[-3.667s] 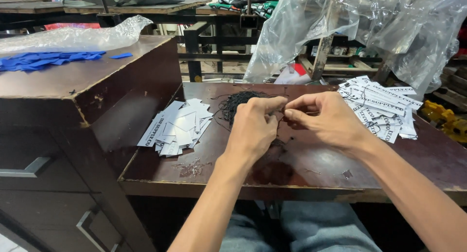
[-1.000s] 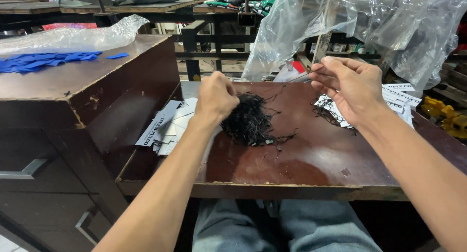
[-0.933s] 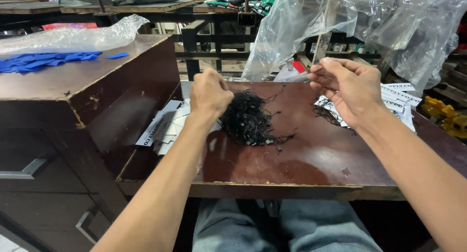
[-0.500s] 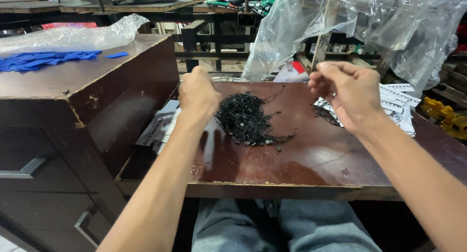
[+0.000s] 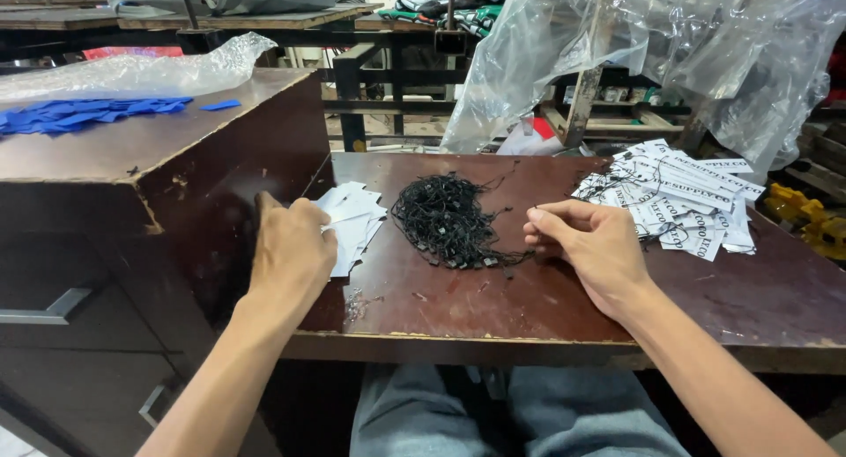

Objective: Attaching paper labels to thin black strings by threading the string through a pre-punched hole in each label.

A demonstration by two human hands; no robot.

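Note:
My left hand (image 5: 289,247) lies back-up on the near edge of a stack of blank white tags (image 5: 357,217) at the left of the low brown table (image 5: 493,312). Its fingertips are hidden under the hand, so a grip cannot be seen. My right hand (image 5: 589,245) hovers palm-down just right of a tangled heap of black strings (image 5: 448,221). Its fingers are loosely curled and point at the heap, with nothing visible between them. A spread pile of printed white tags (image 5: 683,197) lies beyond the right hand.
A taller dark cabinet (image 5: 132,148) with a drawer handle stands at the left, with blue pieces (image 5: 79,115) and bubble wrap (image 5: 132,69) on top. Clear plastic sheeting (image 5: 652,43) hangs behind the table. A yellow object (image 5: 806,219) sits at far right.
My left hand has dropped from above the string heap down-left onto the blank tags. My right hand has come down from near the printed tags to beside the strings.

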